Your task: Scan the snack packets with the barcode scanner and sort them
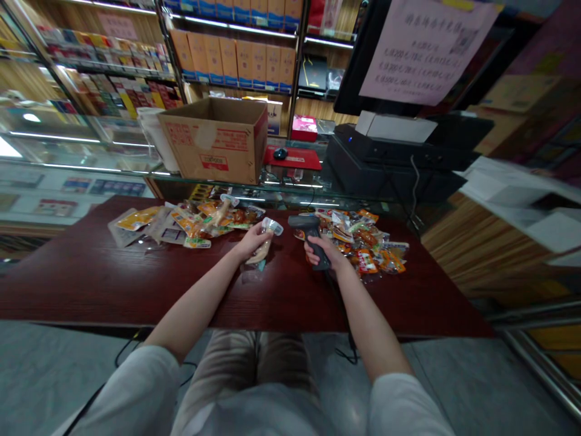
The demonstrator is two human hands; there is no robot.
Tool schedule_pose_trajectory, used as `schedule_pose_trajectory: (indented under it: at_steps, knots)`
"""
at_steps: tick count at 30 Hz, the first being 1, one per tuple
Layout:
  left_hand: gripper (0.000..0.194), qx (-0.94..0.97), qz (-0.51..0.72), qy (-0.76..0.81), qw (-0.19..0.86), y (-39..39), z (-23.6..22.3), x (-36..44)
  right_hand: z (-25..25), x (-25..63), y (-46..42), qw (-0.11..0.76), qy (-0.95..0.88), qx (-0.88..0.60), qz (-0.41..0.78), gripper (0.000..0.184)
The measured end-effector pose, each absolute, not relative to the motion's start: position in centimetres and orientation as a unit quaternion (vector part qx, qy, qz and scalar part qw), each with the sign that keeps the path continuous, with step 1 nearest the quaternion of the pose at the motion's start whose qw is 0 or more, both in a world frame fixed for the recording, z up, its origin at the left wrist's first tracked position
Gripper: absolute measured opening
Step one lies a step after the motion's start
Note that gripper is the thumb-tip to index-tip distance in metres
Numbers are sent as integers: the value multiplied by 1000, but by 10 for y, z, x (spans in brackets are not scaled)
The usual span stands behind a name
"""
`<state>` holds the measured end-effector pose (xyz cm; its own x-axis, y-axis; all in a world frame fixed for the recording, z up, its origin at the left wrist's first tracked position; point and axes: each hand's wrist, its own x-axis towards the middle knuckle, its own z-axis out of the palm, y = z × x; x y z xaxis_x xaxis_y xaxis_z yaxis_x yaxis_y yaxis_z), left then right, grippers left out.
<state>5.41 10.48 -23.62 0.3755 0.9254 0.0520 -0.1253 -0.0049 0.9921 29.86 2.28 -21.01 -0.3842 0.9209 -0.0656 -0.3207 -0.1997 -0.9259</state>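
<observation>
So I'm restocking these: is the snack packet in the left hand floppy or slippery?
Probably floppy: the snack packet droops below the left hand. Likely light, pinched by fingertips only. Its shiny clear wrap suggests some slipperiness.

head view, forward-down, over table (91,278)

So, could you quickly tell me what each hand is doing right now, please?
Left hand: closed on a snack packet.
Right hand: closed on a barcode scanner.
</observation>
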Motion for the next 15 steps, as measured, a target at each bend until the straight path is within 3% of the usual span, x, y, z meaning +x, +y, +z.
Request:
schedule_pose_trajectory:
  at_steps: [9,15]
  knots:
    - [54,496,449,340,661,112,-244,50,-216,288,23,406,-454,-337,718,36]
    - [53,518,454,343,638,110,-243,52,-213,286,21,411,-454,-338,714,36]
